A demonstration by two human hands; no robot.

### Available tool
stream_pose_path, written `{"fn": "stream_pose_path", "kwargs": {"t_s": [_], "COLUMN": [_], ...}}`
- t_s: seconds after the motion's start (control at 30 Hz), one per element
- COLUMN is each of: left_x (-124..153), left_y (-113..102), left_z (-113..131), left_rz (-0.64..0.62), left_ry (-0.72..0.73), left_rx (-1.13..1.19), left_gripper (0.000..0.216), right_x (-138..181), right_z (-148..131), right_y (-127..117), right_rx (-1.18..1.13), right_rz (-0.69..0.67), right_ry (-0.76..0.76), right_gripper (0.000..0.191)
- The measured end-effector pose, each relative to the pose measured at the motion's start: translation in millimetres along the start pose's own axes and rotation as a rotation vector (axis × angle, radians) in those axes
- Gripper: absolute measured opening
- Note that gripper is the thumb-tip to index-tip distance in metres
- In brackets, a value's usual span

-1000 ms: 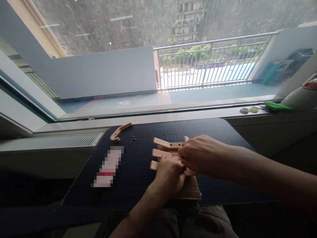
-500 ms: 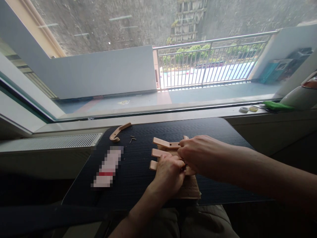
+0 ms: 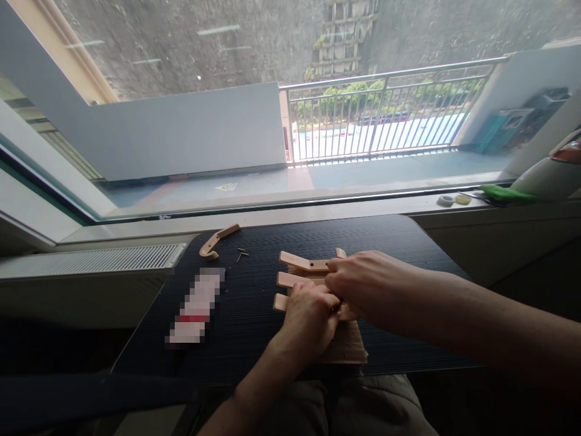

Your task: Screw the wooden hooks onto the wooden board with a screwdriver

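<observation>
Three pale wooden hooks (image 3: 293, 280) lie side by side across a wooden board (image 3: 345, 344) on the dark table. My left hand (image 3: 311, 315) rests over the middle and nearest hooks, its fingers curled closed near their centre. From the right, my right hand (image 3: 356, 278) reaches in, closed in a fist with its fingers meeting those of the left. A small dark bit shows between the hands, too hidden to name. Dark screw holes are visible in the farthest hook (image 3: 297, 260), beside my right knuckles.
Another wooden hook (image 3: 209, 245) lies at the table's far left, with several screws (image 3: 242, 253) beside it. A blurred-out pinkish item (image 3: 195, 309) lies nearer on the black table (image 3: 254, 339). Tape rolls (image 3: 445, 200) and a green cloth (image 3: 506, 194) sit on the windowsill.
Both hands stay at nearly the same place on the hooks. The view shifts very slightly; nothing is taken up or let go.
</observation>
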State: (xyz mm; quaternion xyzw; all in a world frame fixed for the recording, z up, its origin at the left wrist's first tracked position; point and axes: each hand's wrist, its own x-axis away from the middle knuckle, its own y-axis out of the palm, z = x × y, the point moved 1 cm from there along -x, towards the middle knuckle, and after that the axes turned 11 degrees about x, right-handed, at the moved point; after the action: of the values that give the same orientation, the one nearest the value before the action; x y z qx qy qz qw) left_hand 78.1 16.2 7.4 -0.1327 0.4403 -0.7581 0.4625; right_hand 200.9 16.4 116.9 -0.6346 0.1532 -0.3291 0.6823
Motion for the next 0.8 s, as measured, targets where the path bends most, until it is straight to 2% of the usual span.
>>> {"fn": "stream_pose_path", "kwargs": {"t_s": [0.1,0.33,0.4,0.67,0.8], "left_x": [0.3,-0.7,-0.9,0.1,0.5], "left_y": [0.4,-2.0,-2.3,1.1,1.4], "left_z": [-0.2,1.6,2.0,-2.6,-2.4], "left_rz": [0.005,0.000,-0.011,-0.004,-0.015], "left_ry": [-0.013,0.002,-0.003,-0.001,0.000], "left_rx": [0.008,0.024,0.007,-0.001,0.014], "left_gripper": [0.014,0.012,0.013,0.013,0.011], "right_x": [-1.7,-5.5,-4.0,3.2,-1.2], "right_z": [0.1,-2.1,-1.1,2.8,2.3], "right_y": [3.0,-4.4,-6.7,-4.7,-1.1], "right_rx": [0.013,0.047,0.038,-0.055,-0.013], "right_rz": [0.011,-0.099,-0.100,-0.061,-0.096], "right_ry": [0.009,0.111,0.135,0.047,0.074], "right_gripper": [0.015,0.015,0.010,0.013,0.013]}}
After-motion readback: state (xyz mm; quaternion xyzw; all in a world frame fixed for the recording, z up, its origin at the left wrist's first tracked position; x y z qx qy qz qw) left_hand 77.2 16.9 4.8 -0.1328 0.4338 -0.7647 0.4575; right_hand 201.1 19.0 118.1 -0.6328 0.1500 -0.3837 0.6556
